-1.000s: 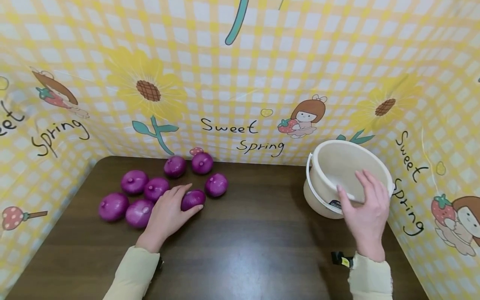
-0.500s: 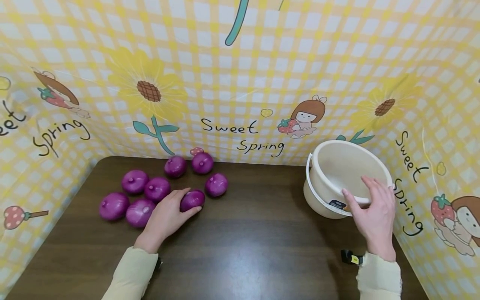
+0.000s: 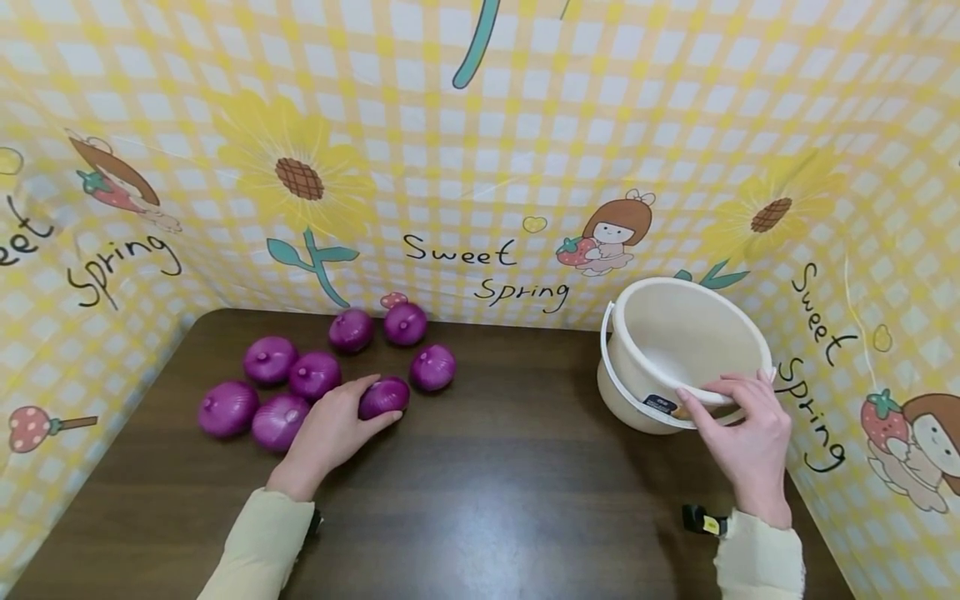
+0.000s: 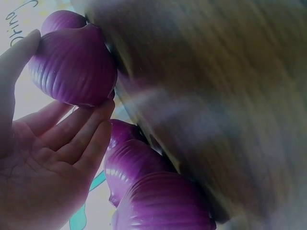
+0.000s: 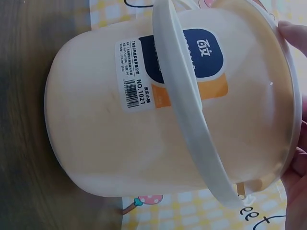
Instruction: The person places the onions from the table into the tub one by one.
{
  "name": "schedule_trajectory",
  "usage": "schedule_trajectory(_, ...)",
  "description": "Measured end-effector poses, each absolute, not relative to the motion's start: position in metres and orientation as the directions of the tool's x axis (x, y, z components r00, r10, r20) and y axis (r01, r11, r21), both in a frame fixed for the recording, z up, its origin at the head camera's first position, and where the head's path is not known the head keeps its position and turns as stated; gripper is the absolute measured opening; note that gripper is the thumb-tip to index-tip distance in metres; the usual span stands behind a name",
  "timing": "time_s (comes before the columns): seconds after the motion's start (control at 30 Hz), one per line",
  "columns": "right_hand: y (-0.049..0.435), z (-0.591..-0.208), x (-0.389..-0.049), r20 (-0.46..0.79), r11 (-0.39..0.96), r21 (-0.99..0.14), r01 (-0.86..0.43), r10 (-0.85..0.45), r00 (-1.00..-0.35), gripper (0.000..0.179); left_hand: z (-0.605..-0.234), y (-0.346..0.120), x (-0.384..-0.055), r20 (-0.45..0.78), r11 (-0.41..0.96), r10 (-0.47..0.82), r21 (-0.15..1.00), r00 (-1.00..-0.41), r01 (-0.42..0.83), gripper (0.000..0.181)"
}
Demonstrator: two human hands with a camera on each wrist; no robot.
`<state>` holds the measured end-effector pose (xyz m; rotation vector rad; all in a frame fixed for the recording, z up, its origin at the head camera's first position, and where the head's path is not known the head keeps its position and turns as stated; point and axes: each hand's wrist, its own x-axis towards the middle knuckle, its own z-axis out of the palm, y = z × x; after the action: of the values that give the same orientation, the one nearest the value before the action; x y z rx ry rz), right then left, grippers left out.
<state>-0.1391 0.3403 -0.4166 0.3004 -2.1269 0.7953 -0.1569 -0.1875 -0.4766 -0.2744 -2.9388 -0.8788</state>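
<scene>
My left hand (image 3: 333, 429) grips a purple onion (image 3: 384, 398) on the left half of the table, thumb on its near side and fingers behind it. In the left wrist view that onion (image 4: 74, 64) sits between thumb and fingertips, with more onions (image 4: 163, 203) beyond the hand. At the right, my right hand (image 3: 746, 437) pinches the near rim of a cream plastic bucket (image 3: 660, 350), thumb outside and fingers over the edge. Its white handle (image 5: 180, 81) hangs down across the label (image 5: 206, 52) in the right wrist view. No onion shows inside the bucket.
Several other purple onions (image 3: 270, 361) lie around the left hand, one (image 3: 432, 367) just right of the held one. Yellow checked cloth (image 3: 480, 167) walls the dark wooden table (image 3: 495, 483) at the back and sides. A black strap piece (image 3: 703, 520) shows by the right wrist.
My right hand has come down onto the bucket's rim and taken hold of it, and the bucket has shifted slightly left. The left hand stays on its onion almost unmoved.
</scene>
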Motion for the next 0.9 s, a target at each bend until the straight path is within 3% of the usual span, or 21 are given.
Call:
schedule_trajectory(0.27,0.326,-0.419,-0.142,0.815,0.726,-0.435,-0.533,0.065,-0.576,0.028,-0.478,-0.188,-0.157,0.105,0.82,0.15,0.543,-0.983,0.183,0.07)
schedule_trajectory(0.57,0.295,-0.416,-0.144,0.836,0.651,-0.391,-0.651,-0.044,-0.547,0.029,-0.48,-0.189,-0.157,0.106,0.817,0.143,0.548,-0.984,0.177,0.072)
schedule_trajectory(0.77,0.265,-0.418,-0.145,0.851,0.586,-0.356,-0.728,-0.119,-0.512,0.044,-0.48,-0.188,-0.156,0.103,0.793,0.126,0.588,-0.987,0.162,0.069)
schedule_trajectory(0.9,0.245,-0.419,-0.144,0.851,0.544,-0.352,-0.762,-0.153,-0.502,0.044,-0.48,-0.187,-0.154,0.099,0.771,0.119,0.618,-0.988,0.155,0.068)
